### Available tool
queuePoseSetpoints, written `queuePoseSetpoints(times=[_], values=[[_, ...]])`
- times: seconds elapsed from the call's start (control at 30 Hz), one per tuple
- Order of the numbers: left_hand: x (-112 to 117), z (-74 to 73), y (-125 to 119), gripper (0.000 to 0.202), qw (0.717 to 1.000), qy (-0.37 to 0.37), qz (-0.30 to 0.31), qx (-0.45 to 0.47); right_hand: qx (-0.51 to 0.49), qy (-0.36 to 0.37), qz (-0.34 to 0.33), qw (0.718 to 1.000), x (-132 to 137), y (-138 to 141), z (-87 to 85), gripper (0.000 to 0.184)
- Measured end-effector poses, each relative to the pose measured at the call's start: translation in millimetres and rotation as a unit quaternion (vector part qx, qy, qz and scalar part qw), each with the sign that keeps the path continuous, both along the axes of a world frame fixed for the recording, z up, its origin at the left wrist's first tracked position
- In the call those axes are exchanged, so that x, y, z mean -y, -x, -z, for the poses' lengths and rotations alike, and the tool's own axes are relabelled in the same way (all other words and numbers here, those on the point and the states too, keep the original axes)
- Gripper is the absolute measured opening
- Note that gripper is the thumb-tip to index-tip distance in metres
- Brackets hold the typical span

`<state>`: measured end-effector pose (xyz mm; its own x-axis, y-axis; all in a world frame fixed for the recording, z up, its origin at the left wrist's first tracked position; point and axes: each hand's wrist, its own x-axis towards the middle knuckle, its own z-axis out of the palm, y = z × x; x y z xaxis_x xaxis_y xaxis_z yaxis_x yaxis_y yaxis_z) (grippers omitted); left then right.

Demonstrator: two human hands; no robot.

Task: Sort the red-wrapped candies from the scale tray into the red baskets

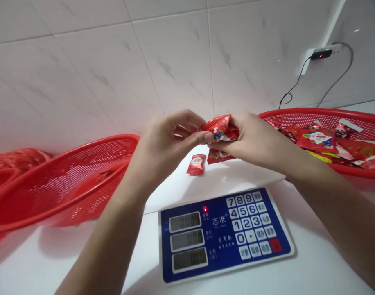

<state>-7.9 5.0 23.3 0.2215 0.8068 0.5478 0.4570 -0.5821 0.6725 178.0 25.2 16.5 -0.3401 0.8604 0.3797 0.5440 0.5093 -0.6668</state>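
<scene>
The person's bare forearms (114, 233) lie nearest, slanting inward on either side of a weighing scale's rectangular blue plastic control panel (226, 262) with white keys. A small red indicator light (205, 209) glows there, above three grey displays (185, 222) whose digits are too faint to read surely.

Beyond the panel spreads the scale's flat white weighing pan (181, 190). On it lies a small, squarish, shiny red wrapped packet (196, 164) with a pale label, apart from both hands. Just above the pan, the left hand (170, 143) pinches shiny red printed foil packets (220, 125) between thumb and fingers, and the right hand (251, 139) is closed on their other side. The fingertips nearly meet. Another dark red, serrated-edged packet (220, 156) shows beneath the right hand; whether it is gripped or rests on the pan cannot be told.

Handled well, the slick foil probably wants a light pinch at the edges, with wrists and forearms clear of the pan so that no stray pressure disturbs the reading.

Farther out, an oval red perforated plastic basket (15, 200) stands at the left; a matching red mesh basket (298, 111) at the right holds more red packets (319, 139). White marbled wall tiles (175, 53) rise behind, with a black plug-in charger (321, 54) at upper right.
</scene>
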Motion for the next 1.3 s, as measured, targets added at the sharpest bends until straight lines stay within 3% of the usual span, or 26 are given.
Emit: queuePoseSetpoints(times=[0.3,0.57,0.7,0.93,1.07,1.3], values=[[-2.6,2.9,0.3,0.030,0.999,0.004,-0.023,-0.034,-0.011,0.018,0.001,1.000,2.3,-0.4,-2.8,0.014],[-5.6,-1.0,4.8,0.020,0.996,0.060,0.041,-0.059,-0.081,0.155,-0.124,0.977,-8.5,-9.8,-5.4,0.024],[-3.5,-2.6,4.4,0.017,0.995,0.082,0.023,-0.058,-0.066,0.187,-0.147,0.969,-9.7,-14.1,-7.2,0.027],[-2.9,-7.6,11.9,0.029,0.997,0.069,-0.040,-0.001,-0.087,0.239,-0.184,0.949,-18.3,-31.6,-8.3,0.034],[-5.4,-8.2,15.7,0.032,0.994,0.060,-0.059,0.068,-0.111,0.223,-0.160,0.955,-22.3,-32.8,-6.7,0.028],[-6.7,-10.3,19.7,0.039,0.992,0.123,0.014,0.037,-0.105,0.205,-0.167,0.959,-20.3,-25.3,-5.3,0.031]])
